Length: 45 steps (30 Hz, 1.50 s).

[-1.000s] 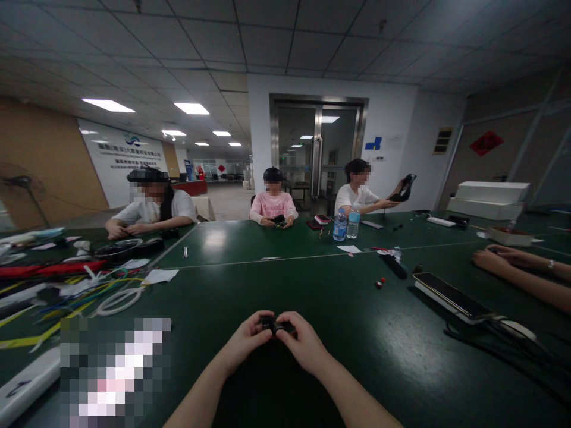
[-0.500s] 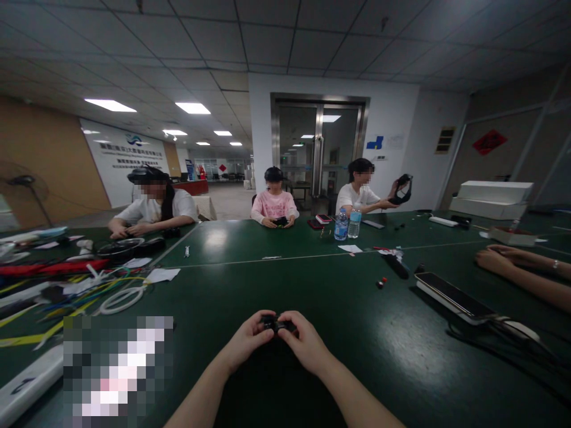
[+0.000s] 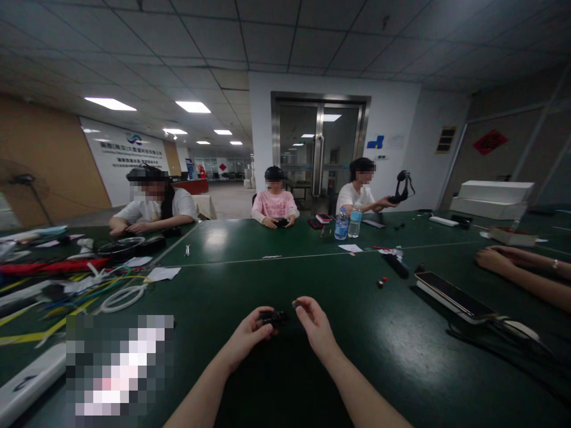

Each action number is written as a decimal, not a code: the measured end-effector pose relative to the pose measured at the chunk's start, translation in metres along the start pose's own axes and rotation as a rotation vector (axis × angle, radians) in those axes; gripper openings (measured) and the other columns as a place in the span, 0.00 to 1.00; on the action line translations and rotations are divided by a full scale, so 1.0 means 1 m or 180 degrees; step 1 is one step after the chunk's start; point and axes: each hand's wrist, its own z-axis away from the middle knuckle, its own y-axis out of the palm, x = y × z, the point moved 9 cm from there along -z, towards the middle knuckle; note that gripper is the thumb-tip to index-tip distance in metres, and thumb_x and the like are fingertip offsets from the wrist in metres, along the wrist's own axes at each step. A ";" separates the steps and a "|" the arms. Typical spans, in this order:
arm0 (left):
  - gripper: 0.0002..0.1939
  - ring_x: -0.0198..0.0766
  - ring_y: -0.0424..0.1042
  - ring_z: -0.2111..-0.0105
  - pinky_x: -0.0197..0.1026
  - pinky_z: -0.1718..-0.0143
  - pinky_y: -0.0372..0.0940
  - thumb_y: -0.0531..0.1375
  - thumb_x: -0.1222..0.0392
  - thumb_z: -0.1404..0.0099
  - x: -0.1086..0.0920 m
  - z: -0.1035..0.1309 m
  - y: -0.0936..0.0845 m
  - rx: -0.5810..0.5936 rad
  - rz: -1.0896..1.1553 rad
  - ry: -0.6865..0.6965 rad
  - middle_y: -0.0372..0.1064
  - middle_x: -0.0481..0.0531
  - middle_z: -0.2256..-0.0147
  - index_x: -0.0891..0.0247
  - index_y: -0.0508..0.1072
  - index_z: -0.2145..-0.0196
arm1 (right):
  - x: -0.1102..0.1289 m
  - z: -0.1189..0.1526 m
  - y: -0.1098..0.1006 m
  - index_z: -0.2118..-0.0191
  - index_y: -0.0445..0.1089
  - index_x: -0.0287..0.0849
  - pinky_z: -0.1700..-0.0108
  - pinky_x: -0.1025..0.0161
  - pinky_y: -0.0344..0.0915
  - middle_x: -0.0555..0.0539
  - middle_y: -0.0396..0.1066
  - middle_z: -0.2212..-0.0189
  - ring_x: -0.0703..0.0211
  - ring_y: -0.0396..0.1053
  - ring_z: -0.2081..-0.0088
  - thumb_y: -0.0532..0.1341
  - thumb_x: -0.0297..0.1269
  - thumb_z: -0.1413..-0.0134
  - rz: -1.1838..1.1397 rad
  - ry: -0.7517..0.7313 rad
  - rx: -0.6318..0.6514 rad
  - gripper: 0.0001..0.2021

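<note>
My left hand [image 3: 248,336] is closed on a small black object [image 3: 275,317], held between thumb and fingers just above the green table [image 3: 250,282]. The object's right end sticks out past the fingertips. To the right, apart from it, my right hand [image 3: 316,328] has thumb and fingers pressed together at a small dark piece [image 3: 296,304]. The piece is too small to name.
At the left lie cables [image 3: 122,299] and a white power strip [image 3: 33,380]. A phone [image 3: 455,296] lies at the right, near another person's hands [image 3: 499,260]. Two water bottles [image 3: 341,226] stand farther back. Three people sit across the table.
My right hand has come away from the black object, moving right and slightly up. My left hand still holds the object. At the back right, a person's raised hand has dropped from a black headset.
</note>
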 end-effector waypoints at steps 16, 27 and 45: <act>0.23 0.42 0.68 0.61 0.43 0.60 0.59 0.60 0.54 0.45 0.000 0.002 0.000 -0.0025 0.0022 0.0001 0.69 0.55 0.60 0.59 0.60 0.53 | -0.009 -0.006 -0.029 0.59 0.63 0.44 0.55 0.54 0.63 0.46 0.66 0.62 0.53 0.65 0.58 0.58 0.41 0.53 -0.0216 -0.0019 -0.0609 0.14; 0.23 0.43 0.68 0.60 0.45 0.59 0.59 0.59 0.54 0.44 0.003 0.001 -0.004 -0.0039 -0.0038 -0.0021 0.68 0.56 0.59 0.59 0.59 0.52 | -0.007 -0.004 -0.037 0.55 0.62 0.45 0.52 0.56 0.62 0.46 0.66 0.57 0.55 0.64 0.53 0.57 0.41 0.50 -0.0522 -0.0052 -0.0807 0.16; 0.23 0.43 0.68 0.60 0.45 0.59 0.59 0.59 0.55 0.44 0.000 0.002 -0.002 0.0007 -0.0004 0.0018 0.69 0.56 0.59 0.60 0.59 0.52 | -0.009 -0.007 -0.043 0.57 0.64 0.45 0.55 0.57 0.64 0.46 0.68 0.59 0.54 0.65 0.55 0.58 0.41 0.52 -0.0468 -0.0220 -0.0994 0.15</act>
